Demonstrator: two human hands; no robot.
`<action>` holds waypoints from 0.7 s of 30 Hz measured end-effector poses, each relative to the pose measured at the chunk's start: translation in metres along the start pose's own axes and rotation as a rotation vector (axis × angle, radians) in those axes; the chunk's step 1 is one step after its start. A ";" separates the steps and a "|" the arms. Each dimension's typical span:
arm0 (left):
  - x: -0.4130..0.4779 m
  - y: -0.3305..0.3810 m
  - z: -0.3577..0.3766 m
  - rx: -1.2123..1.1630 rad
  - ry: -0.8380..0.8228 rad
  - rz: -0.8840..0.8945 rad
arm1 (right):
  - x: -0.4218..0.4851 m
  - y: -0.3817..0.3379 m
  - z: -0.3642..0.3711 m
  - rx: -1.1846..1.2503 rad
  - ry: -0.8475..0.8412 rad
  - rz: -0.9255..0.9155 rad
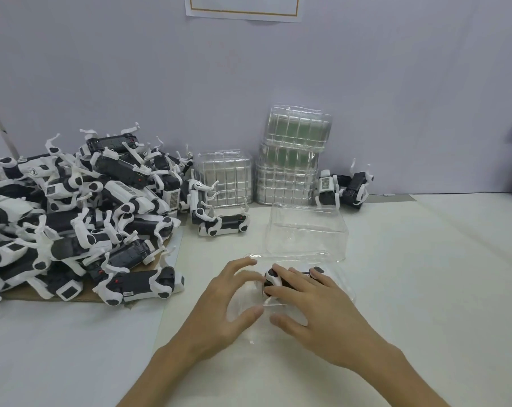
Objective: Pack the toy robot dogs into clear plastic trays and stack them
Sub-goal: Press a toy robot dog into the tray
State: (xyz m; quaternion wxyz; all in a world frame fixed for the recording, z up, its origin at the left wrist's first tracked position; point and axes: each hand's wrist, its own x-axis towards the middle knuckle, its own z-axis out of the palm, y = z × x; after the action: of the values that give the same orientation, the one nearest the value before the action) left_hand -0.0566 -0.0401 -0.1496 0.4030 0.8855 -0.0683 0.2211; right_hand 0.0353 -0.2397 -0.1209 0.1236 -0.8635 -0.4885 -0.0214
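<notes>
Our left hand (231,301), fingers spread, touches the clear tray (341,286) under it; our right hand (313,306) lies flat on the toy dog (274,279) inside. Just beyond stands a second tray (307,230).

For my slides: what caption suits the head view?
Left hand steadies a clear plastic tray while right hand presses a toy robot dog into it.

A plain pale grey-lilac wall (102,54) is seen behind the bench (440,274), which is covered with white sheeting. A white paper with a thin orange border (243,7) is fixed high on the wall. Brown cardboard (58,296) is laid on the bench's left side. Everything is lit softly and evenly.
</notes>
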 end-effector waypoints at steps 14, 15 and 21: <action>0.107 -0.013 0.022 0.355 -0.035 -0.093 | -0.058 0.024 -0.035 -0.014 0.045 0.007; 0.120 -0.014 0.026 0.420 -0.074 -0.081 | -0.062 0.022 -0.039 -0.010 0.125 0.004; 0.138 -0.030 0.033 0.710 -0.088 -0.028 | -0.072 0.048 -0.073 0.058 0.467 0.137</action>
State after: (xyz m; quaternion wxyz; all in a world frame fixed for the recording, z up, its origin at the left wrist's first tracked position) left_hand 0.0864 -0.0366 -0.1271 0.0697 0.9798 0.0078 0.1871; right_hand 0.0447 -0.3404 -0.0706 0.2591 -0.8623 -0.3875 -0.1977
